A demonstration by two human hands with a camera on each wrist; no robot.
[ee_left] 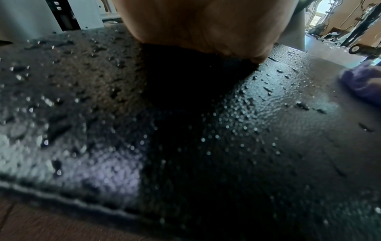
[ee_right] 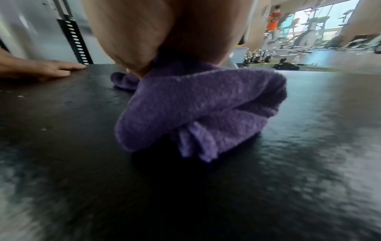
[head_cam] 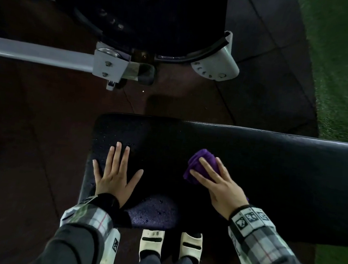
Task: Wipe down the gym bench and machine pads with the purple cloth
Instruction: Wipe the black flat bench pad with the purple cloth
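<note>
The cloth (head_cam: 202, 164) is bunched into a soft ball and lies on the bench (head_cam: 271, 186), under the right hand (head_cam: 219, 184). The fingers (head_cam: 207, 168) of this hand lie spread and nearly straight over the top of the cloth and press it down; they do not pinch it. I judge the cloth to be light and limp, so it can fold or slip out from under the palm. It seems better to keep the palm over the middle of the bunch than to hold one corner. To the left of this grip, the left hand (head_cam: 116, 171) rests flat on the bench with fingers spread. Around it the black pad carries many water drops (ee_left: 237, 124), so there the surface is probably slippery.
</note>
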